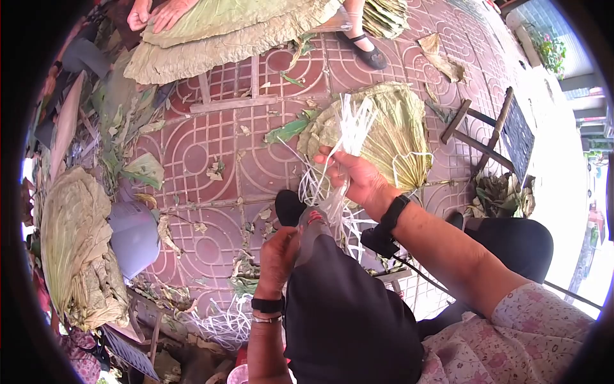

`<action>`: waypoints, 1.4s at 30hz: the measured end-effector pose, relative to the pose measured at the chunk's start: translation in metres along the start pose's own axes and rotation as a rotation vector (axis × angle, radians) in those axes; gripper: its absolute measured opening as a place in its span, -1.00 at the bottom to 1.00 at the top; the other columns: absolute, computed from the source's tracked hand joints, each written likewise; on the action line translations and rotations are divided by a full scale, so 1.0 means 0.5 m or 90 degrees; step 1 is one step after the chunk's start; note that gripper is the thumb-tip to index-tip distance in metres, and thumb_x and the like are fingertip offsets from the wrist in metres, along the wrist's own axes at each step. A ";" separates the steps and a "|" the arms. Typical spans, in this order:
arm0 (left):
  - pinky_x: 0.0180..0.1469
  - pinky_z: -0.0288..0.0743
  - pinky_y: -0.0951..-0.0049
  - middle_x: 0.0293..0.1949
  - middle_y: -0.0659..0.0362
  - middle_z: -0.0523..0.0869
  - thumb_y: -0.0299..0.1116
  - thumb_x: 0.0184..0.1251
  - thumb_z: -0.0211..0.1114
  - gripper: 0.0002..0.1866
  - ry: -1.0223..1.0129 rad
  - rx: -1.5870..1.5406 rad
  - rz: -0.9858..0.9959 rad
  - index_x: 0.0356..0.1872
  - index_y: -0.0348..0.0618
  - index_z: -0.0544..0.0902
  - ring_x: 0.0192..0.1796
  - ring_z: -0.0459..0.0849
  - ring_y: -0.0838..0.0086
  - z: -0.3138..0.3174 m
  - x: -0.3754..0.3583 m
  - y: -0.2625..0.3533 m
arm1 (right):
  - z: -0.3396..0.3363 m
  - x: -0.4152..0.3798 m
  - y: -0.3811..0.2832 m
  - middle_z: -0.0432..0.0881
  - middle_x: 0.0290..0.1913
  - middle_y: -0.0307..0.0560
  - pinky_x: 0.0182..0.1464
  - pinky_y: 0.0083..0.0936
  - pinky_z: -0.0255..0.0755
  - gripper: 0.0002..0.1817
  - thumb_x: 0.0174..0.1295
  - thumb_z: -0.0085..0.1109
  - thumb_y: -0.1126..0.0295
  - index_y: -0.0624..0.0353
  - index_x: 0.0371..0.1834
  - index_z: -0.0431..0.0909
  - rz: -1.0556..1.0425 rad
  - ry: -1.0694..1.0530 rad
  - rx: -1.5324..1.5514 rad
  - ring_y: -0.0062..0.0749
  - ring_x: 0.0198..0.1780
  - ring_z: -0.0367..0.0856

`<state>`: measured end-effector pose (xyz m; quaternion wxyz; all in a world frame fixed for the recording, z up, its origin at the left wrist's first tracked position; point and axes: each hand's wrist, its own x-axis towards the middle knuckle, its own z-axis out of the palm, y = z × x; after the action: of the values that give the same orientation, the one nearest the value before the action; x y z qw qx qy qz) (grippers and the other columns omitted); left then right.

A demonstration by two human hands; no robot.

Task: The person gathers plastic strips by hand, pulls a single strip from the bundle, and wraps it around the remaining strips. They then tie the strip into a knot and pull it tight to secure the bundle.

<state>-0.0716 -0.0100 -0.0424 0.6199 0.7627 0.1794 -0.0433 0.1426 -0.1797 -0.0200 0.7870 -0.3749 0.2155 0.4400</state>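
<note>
My right hand (358,178) is closed round a bundle of thin white plastic strips (358,125). Their upper ends fan out above the fingers, and loose lengths hang below toward my knee. Beside my dark-trousered leg is my left hand (279,256), its fingers curled together; whatever they grip is hidden. Beyond the right hand, a stack of large dried leaves (400,131) lies on the paving, a white strip looped round its narrow end.
A co-worker's hands (167,14) rest on a large leaf stack (236,41) at the top. Left are more stacked leaves (77,237) and a pale bucket (134,233). A low stool (495,137) stands right. White strips (224,323) and leaf scraps litter the tiles.
</note>
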 end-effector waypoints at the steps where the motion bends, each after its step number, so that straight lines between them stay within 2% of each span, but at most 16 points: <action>1: -0.42 0.46 0.50 -0.55 0.17 0.66 -0.45 0.35 0.30 -0.88 -0.002 0.009 0.020 -0.14 -0.13 0.62 -0.52 0.59 0.56 -0.002 0.002 0.006 | 0.002 0.001 0.001 0.66 0.06 -0.03 -0.46 -0.70 0.34 -0.64 0.45 0.05 0.34 0.24 0.23 0.43 0.001 0.004 -0.006 -0.61 -0.36 0.50; 3: -0.42 0.46 0.51 -0.55 0.17 0.65 -0.44 0.36 0.29 -0.89 -0.014 0.001 0.010 -0.14 -0.13 0.62 -0.52 0.57 0.57 -0.002 0.001 -0.011 | 0.000 0.002 0.003 0.67 0.06 -0.02 -0.46 -0.71 0.37 -0.65 0.45 0.05 0.35 0.24 0.23 0.43 0.003 0.015 -0.018 -0.57 -0.22 0.64; 6: -0.42 0.45 0.51 -0.55 0.18 0.63 -0.44 0.36 0.28 -0.90 -0.026 -0.016 -0.006 -0.14 -0.12 0.61 -0.52 0.55 0.59 -0.001 -0.003 -0.032 | -0.011 0.006 0.001 0.64 0.11 0.01 -0.45 -0.70 0.39 -0.65 0.46 0.03 0.36 0.27 0.23 0.43 0.007 -0.020 -0.017 -0.48 0.00 0.70; 9: -0.42 0.44 0.51 -0.56 0.19 0.62 -0.44 0.36 0.27 -0.90 -0.030 -0.029 -0.015 -0.14 -0.12 0.60 -0.52 0.55 0.61 0.001 -0.003 -0.040 | -0.014 0.005 -0.005 0.62 0.15 0.04 -0.44 -0.70 0.40 -0.65 0.44 0.05 0.41 0.29 0.24 0.41 0.019 -0.040 -0.019 -0.42 0.09 0.69; 12: -0.42 0.44 0.52 -0.56 0.20 0.61 -0.44 0.36 0.28 -0.90 -0.029 -0.054 -0.035 -0.15 -0.12 0.60 -0.52 0.55 0.60 0.001 -0.006 -0.039 | -0.008 0.001 -0.013 0.65 0.09 0.08 -0.44 -0.68 0.39 -0.71 0.42 0.08 0.45 0.30 0.15 0.43 -0.011 -0.061 -0.027 -0.33 0.06 0.72; 16: -0.41 0.48 0.47 -0.56 0.17 0.64 -0.38 0.37 0.28 -0.90 -0.037 -0.037 -0.035 -0.16 -0.11 0.61 -0.52 0.61 0.52 0.001 -0.005 -0.051 | -0.006 -0.008 -0.022 0.68 0.00 0.00 -0.46 -0.71 0.34 -0.69 0.36 0.23 0.35 0.27 0.08 0.49 -0.032 -0.066 -0.091 -0.43 -0.05 0.71; 19: -0.39 0.53 0.30 -0.51 0.05 0.69 -0.30 0.40 0.27 -0.86 0.016 0.093 0.064 -0.12 -0.06 0.62 -0.47 0.72 0.24 0.009 -0.001 -0.053 | -0.022 -0.004 -0.029 0.70 -0.10 -0.10 -0.50 -0.77 0.30 -0.65 0.32 0.32 0.24 0.23 0.01 0.53 -0.060 -0.085 -0.136 -0.58 -0.24 0.64; 21: -0.36 0.53 0.12 -0.45 -0.06 0.70 -0.25 0.42 0.26 -0.84 0.031 0.208 0.009 -0.10 -0.05 0.60 -0.35 0.71 -0.01 0.005 -0.015 -0.022 | -0.036 0.005 -0.032 0.69 -0.15 -0.15 -0.51 -0.78 0.31 -0.70 0.35 0.28 0.20 0.18 -0.05 0.54 -0.102 -0.078 -0.163 -0.60 -0.26 0.63; 23: -0.37 0.51 0.06 -0.44 -0.08 0.70 -0.24 0.44 0.23 -0.85 0.088 0.242 -0.034 -0.12 -0.05 0.58 -0.33 0.69 -0.08 0.028 -0.032 -0.062 | -0.051 0.006 -0.042 0.70 -0.21 -0.19 -0.44 -0.74 0.29 -0.69 0.42 0.18 0.11 0.13 -0.05 0.54 -0.124 -0.074 -0.218 -0.61 -0.28 0.59; 26: -0.34 0.51 0.06 -0.39 -0.08 0.71 -0.21 0.47 0.18 -0.83 0.080 0.263 -0.161 -0.15 -0.05 0.57 -0.30 0.69 -0.08 0.039 -0.089 -0.115 | -0.062 -0.009 -0.074 0.69 -0.23 -0.21 -0.41 -0.73 0.26 -0.70 0.42 0.18 0.11 0.11 -0.05 0.54 -0.166 -0.032 -0.287 -0.61 -0.25 0.58; 29: -0.27 0.52 0.03 -0.32 -0.07 0.73 -0.10 0.45 0.19 -0.75 0.235 0.191 -0.159 -0.11 -0.04 0.59 -0.25 0.70 -0.07 0.032 -0.191 -0.264 | -0.089 -0.021 -0.135 0.67 -0.28 -0.25 -0.38 -0.72 0.24 -0.70 0.41 0.19 0.11 0.12 -0.05 0.54 -0.239 0.002 -0.317 -0.59 -0.25 0.58; 31: -0.17 0.54 0.02 -0.27 -0.08 0.74 -0.08 0.39 0.25 -0.68 0.389 0.247 -0.378 -0.07 -0.10 0.60 -0.20 0.71 -0.03 0.002 -0.260 -0.323 | -0.105 -0.029 -0.183 0.59 -0.37 -0.32 -0.43 -0.72 0.21 -0.70 0.42 0.18 0.12 0.13 -0.06 0.52 -0.275 0.031 -0.304 -0.59 -0.25 0.58; 33: -0.08 0.53 0.01 -0.25 -0.08 0.75 -0.05 0.28 0.34 -0.60 0.458 0.260 -0.513 -0.08 -0.17 0.61 -0.16 0.72 0.00 -0.044 -0.315 -0.353 | -0.113 -0.041 -0.225 0.46 -0.45 -0.39 -0.49 -0.74 0.15 -0.71 0.43 0.17 0.12 0.14 -0.09 0.51 -0.294 0.048 -0.282 -0.66 -0.35 0.49; 36: -0.05 0.54 0.03 -0.25 -0.09 0.75 -0.03 0.19 0.40 -0.55 0.486 0.241 -0.573 -0.12 -0.20 0.62 -0.13 0.71 -0.01 -0.070 -0.364 -0.448 | -0.113 -0.056 -0.256 0.35 -0.49 -0.43 -0.54 -0.75 0.09 -0.71 0.43 0.18 0.13 0.15 -0.12 0.51 -0.311 0.008 -0.327 -0.73 -0.45 0.35; 38: -0.05 0.54 0.03 -0.25 -0.09 0.75 0.00 0.13 0.43 -0.52 0.420 0.314 -0.612 -0.11 -0.20 0.62 -0.12 0.71 -0.04 -0.059 -0.373 -0.503 | -0.081 -0.071 -0.233 0.34 -0.50 -0.44 -0.55 -0.75 0.07 -0.71 0.43 0.18 0.14 0.15 -0.13 0.51 -0.311 0.027 -0.373 -0.75 -0.48 0.29; 42: -0.03 0.54 -0.03 -0.25 -0.16 0.73 0.02 0.14 0.40 -0.50 0.363 0.342 -0.641 -0.16 -0.25 0.63 -0.10 0.69 -0.12 -0.052 -0.359 -0.518 | -0.033 -0.085 -0.171 0.30 -0.56 -0.47 -0.57 -0.73 0.00 -0.75 0.41 0.20 0.16 0.12 -0.21 0.52 -0.251 0.041 -0.409 -0.76 -0.54 0.25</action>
<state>-0.3276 0.0190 -0.2255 0.2386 0.6956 0.6565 -0.1680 0.1933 -0.2435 0.0324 0.6919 -0.6504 0.0151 0.3132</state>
